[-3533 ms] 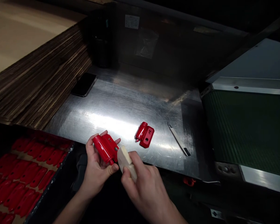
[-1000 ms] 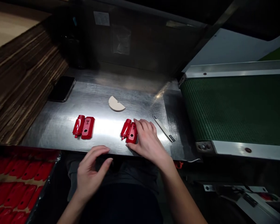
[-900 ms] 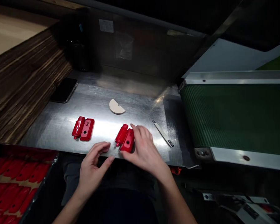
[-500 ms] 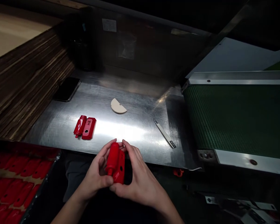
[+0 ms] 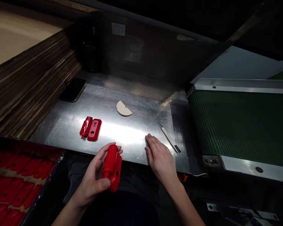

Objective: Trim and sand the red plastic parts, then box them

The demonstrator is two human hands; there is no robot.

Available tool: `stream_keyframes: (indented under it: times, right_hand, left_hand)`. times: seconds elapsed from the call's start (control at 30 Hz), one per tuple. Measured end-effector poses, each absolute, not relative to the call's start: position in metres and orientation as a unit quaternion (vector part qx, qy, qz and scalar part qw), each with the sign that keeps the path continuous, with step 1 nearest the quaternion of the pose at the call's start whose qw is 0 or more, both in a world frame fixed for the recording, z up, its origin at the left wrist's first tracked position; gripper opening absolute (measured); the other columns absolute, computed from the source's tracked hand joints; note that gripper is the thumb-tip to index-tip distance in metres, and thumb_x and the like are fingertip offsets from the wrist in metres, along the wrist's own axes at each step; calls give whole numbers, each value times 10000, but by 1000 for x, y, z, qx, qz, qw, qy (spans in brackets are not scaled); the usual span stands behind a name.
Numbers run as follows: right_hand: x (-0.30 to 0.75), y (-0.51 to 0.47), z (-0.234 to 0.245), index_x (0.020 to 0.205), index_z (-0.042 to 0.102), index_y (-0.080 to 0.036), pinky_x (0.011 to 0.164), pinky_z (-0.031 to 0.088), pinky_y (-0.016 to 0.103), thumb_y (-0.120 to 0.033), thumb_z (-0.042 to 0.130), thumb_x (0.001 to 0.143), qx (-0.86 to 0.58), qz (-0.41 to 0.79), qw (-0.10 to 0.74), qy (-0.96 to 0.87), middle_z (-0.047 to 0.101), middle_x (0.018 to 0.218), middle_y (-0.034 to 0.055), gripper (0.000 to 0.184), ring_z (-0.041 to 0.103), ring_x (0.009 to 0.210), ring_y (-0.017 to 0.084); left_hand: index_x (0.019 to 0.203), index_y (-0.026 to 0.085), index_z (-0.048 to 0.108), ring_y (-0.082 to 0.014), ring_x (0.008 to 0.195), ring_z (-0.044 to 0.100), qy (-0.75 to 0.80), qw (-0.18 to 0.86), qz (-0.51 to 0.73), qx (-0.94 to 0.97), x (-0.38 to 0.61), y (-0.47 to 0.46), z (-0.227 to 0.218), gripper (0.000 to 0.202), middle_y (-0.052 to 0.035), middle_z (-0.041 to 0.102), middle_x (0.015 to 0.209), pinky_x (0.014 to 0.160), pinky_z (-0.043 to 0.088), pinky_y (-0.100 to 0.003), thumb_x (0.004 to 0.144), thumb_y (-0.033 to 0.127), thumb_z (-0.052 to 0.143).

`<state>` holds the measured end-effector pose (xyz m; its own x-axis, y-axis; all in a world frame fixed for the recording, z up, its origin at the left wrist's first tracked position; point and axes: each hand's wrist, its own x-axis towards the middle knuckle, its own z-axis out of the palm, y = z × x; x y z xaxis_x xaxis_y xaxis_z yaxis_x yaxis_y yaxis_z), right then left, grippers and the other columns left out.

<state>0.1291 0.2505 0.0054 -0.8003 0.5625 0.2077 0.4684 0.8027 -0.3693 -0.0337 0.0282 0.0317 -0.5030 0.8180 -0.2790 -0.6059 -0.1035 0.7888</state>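
A glossy red moulded plastic part [image 5: 112, 168], a rounded barrel joined along a flat plate with a round hole, sits in the left hand [image 5: 91, 180], gripped between fingers and thumb. The right hand [image 5: 159, 155], open and empty, rests just beside it on the steel tabletop [image 5: 132, 131].

A plastic housing [image 5: 91, 129] lay on the steel desk [image 5: 134, 131]. Behind it and to the right lay a half-round piece [image 5: 124, 108]; behind it and to the left, a phone [image 5: 73, 90]. A stack of cardboard sheets [image 5: 30, 88] stood to its left, and a tray of moulded parts [image 5: 49, 185] sat before it, off the desk. Well to its right lay a craft knife [image 5: 169, 142], between it and a conveyor belt [image 5: 240, 125].
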Motion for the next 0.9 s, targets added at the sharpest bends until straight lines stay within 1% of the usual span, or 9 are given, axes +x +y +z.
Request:
stream_keyframes:
  times: [0.1, 0.27, 0.4, 0.5, 0.6, 0.73, 0.77, 0.83, 0.9]
  right_hand:
    - [158, 243, 16, 1413, 664, -165, 1075, 557, 510, -287, 441, 1139, -266, 158, 153, -938, 707, 1437, 102, 375, 673, 1317, 312]
    - [235, 252, 57, 1186, 779, -324, 872, 642, 289, -408, 541, 1125, -323, 240, 94, -911, 818, 1142, -27, 260, 799, 1009, 186]
    - [279, 266, 77, 1063, 812, -315, 815, 657, 308, -548, 616, 1035, -406, 173, 130, -888, 811, 1065, 17, 306, 801, 953, 235]
    - [287, 268, 83, 981, 824, -316, 743, 664, 288, -522, 641, 996, -392, 229, 43, -890, 809, 963, 18, 276, 805, 853, 232]
    - [282, 266, 86, 1079, 823, -314, 769, 672, 258, -417, 557, 1021, -357, 337, -55, -869, 807, 1111, 36, 291, 814, 932, 220]
    - [272, 269, 95, 1220, 795, -317, 1092, 595, 380, -441, 592, 1027, -330, 346, -94, -873, 681, 1469, 61, 306, 671, 1350, 296]
    - [267, 272, 97, 1210, 791, -308, 1086, 599, 389, -472, 622, 1024, -332, 351, -96, -870, 697, 1440, 71, 300, 688, 1320, 302]
    - [252, 281, 100, 1176, 778, -276, 911, 656, 345, -516, 621, 1038, -347, 380, -70, -855, 769, 1230, 89, 319, 781, 1059, 262]
    - [230, 294, 97, 1134, 761, -248, 785, 633, 319, -491, 554, 1065, -358, 373, 15, -856, 764, 1050, 76, 327, 764, 870, 219]
  left_hand:
    - [1565, 252, 540, -431, 1542, 458, 458, 489, 733, 116, -36, 25, 32, 1074, -168, 589, 1577, 1268, 391, -472, 649, 592, 987]
    - [1591, 293, 538, -410, 1556, 449, 440, 495, 731, 166, -40, 20, 18, 1040, -156, 576, 1597, 1261, 411, -462, 692, 571, 981]
    - [1617, 298, 512, -382, 1535, 489, 374, 511, 740, 227, -38, 23, 8, 1042, -166, 572, 1603, 1253, 420, -428, 719, 546, 979]
    - [1608, 330, 524, -371, 1529, 502, 372, 524, 725, 246, -37, 27, 11, 1043, -152, 580, 1601, 1245, 428, -419, 701, 532, 997]
    - [1595, 375, 536, -354, 1526, 509, 383, 528, 710, 265, -38, 28, 18, 1055, -114, 601, 1584, 1254, 416, -407, 669, 528, 1017]
    - [1609, 383, 511, -348, 1523, 513, 397, 518, 703, 283, -38, 22, 19, 1079, -109, 594, 1587, 1264, 403, -396, 669, 573, 1006]
    - [1615, 385, 500, -350, 1524, 511, 403, 516, 699, 288, -38, 20, 18, 1087, -113, 585, 1594, 1270, 395, -403, 672, 590, 999]
    - [1623, 393, 479, -357, 1531, 499, 414, 516, 688, 299, -37, 18, 16, 1098, -118, 563, 1613, 1285, 372, -425, 675, 599, 994]
    - [1633, 399, 450, -374, 1546, 473, 428, 518, 674, 308, -36, 17, 16, 1128, -127, 534, 1634, 1302, 338, -467, 668, 541, 1016]
